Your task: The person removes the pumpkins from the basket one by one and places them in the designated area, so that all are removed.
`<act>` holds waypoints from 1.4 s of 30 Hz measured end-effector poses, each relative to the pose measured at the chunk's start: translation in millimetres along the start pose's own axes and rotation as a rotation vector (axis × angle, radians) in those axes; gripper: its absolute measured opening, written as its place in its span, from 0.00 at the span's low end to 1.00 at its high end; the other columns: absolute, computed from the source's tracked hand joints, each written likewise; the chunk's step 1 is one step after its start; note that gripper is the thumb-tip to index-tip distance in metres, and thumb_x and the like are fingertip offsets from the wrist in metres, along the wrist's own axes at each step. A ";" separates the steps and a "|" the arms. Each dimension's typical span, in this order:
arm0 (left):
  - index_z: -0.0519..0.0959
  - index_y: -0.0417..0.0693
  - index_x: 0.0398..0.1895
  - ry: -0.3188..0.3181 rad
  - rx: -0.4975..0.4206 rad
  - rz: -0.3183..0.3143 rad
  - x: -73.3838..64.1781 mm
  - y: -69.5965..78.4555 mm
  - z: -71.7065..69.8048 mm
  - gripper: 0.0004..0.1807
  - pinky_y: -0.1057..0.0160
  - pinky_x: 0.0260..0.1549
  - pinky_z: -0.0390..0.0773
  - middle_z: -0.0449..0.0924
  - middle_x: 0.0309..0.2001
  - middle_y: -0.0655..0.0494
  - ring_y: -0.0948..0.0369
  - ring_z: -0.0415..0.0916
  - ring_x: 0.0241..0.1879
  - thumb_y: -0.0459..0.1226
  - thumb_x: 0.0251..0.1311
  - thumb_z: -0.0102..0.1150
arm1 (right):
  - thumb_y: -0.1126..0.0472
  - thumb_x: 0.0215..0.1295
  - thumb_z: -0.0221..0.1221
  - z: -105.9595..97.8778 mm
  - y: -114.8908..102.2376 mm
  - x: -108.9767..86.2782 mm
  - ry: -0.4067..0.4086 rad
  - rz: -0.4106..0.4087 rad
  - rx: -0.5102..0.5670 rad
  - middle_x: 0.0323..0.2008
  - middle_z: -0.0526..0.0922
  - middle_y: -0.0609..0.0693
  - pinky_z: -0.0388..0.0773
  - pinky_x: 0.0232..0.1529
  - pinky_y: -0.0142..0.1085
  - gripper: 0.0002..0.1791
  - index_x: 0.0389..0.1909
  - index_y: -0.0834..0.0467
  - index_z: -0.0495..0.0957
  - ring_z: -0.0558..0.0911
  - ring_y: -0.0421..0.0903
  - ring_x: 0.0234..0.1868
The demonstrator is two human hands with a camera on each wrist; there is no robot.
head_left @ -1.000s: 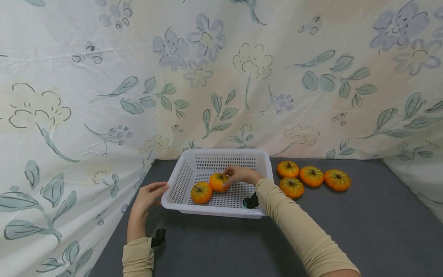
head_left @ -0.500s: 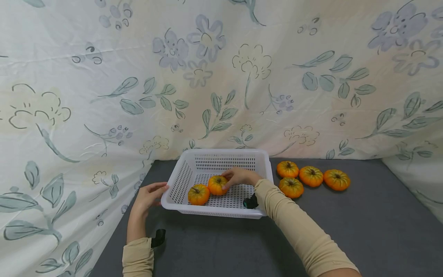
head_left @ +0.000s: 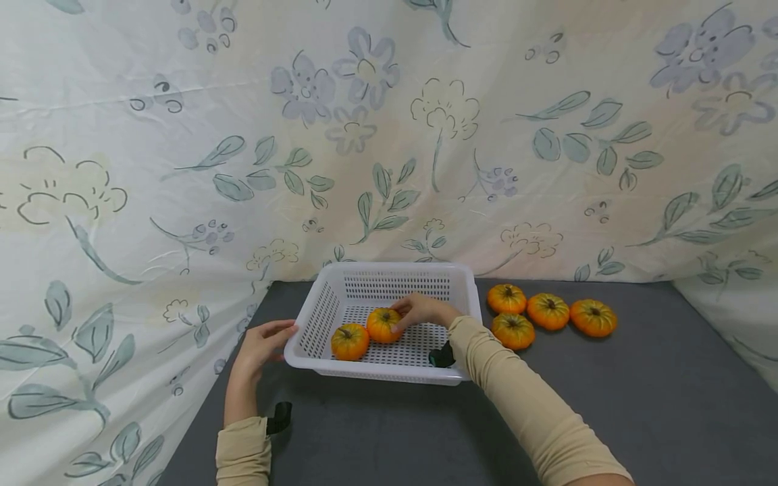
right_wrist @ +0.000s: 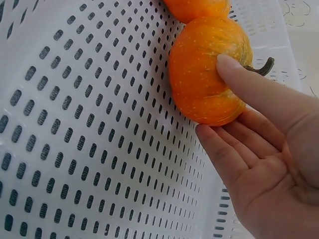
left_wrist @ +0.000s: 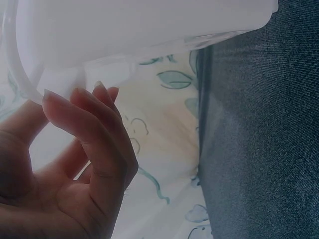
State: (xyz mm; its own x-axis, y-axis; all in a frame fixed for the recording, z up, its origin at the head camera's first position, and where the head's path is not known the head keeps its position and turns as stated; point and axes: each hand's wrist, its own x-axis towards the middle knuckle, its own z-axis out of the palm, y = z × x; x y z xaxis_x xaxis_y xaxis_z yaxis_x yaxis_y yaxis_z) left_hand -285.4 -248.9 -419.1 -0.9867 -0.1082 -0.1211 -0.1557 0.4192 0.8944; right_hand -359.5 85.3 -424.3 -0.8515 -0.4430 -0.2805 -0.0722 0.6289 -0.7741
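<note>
A white perforated plastic basket stands on the dark table, and two small orange pumpkins lie inside it. My right hand reaches in over the right side and grips the right pumpkin. In the right wrist view, the thumb lies on that pumpkin near its stem, the other fingers around its lower side. Touching it on the left is the second pumpkin. My left hand pinches the basket's left rim between thumb and fingertips, as the left wrist view shows of the hand.
Several more pumpkins sit in a group on the table just right of the basket. Behind the dark table hangs a floral cloth, which also runs along the left side.
The right hand has shifted the gripped pumpkin slightly left and towards the near side, and the second pumpkin has moved the same way. The left hand stays at the rim.
</note>
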 end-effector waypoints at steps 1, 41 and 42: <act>0.75 0.38 0.60 0.002 0.001 -0.001 -0.4 0.0 -0.1 0.29 0.62 0.32 0.81 0.83 0.50 0.45 0.65 0.81 0.36 0.47 0.63 0.62 | 0.57 0.57 0.69 -0.1 -0.5 -0.2 0.001 -0.001 0.001 0.64 0.76 0.57 0.68 0.67 0.47 0.33 0.64 0.61 0.73 0.74 0.53 0.65; 0.75 0.37 0.60 0.001 0.001 0.005 -2.8 -0.1 -2.2 0.29 0.62 0.32 0.80 0.84 0.47 0.49 0.66 0.80 0.34 0.48 0.63 0.62 | 0.53 0.60 0.67 -24.4 -11.9 -26.3 0.051 -0.051 0.137 0.69 0.69 0.58 0.69 0.66 0.48 0.36 0.68 0.59 0.67 0.72 0.56 0.68; 0.75 0.37 0.60 0.001 0.001 0.005 -2.9 -0.3 -2.2 0.29 0.63 0.32 0.80 0.84 0.47 0.49 0.66 0.80 0.34 0.48 0.63 0.62 | 0.53 0.60 0.67 -25.1 -12.4 -27.8 0.048 -0.052 0.139 0.69 0.69 0.58 0.68 0.67 0.48 0.37 0.69 0.58 0.67 0.72 0.55 0.68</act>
State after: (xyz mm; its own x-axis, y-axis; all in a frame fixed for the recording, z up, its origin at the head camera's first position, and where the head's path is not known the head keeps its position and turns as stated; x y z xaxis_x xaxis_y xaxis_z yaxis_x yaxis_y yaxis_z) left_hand -282.4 -250.7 -418.0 -0.9874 -0.1073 -0.1164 -0.1512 0.4211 0.8943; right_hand -347.9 105.9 -392.7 -0.8723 -0.4399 -0.2133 -0.0472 0.5099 -0.8589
